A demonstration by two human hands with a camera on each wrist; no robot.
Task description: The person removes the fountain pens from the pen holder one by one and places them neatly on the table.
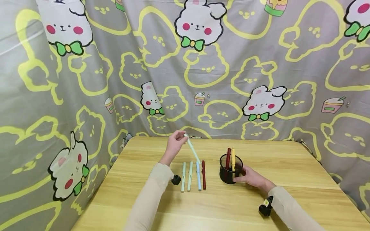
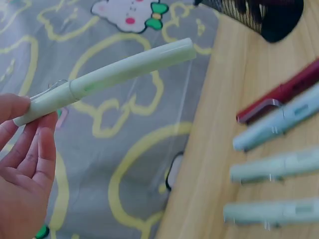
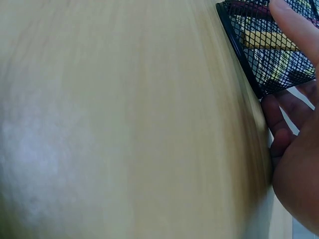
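Observation:
My left hand pinches a pale green pen by its clip end, between thumb and fingers. Raised over the back of the table, the pen slants down to the right. In the left wrist view its clip and smooth barrel show. My right hand holds a black mesh pen holder from the right, thumb along its near side. A dark red pen and a yellow pen stand in the holder. Through the mesh, the right wrist view shows the yellow pen.
Left of the holder, side by side on the wooden table, lie two pale green pens, a light blue pen and a dark red pen. A patterned curtain hangs behind the table.

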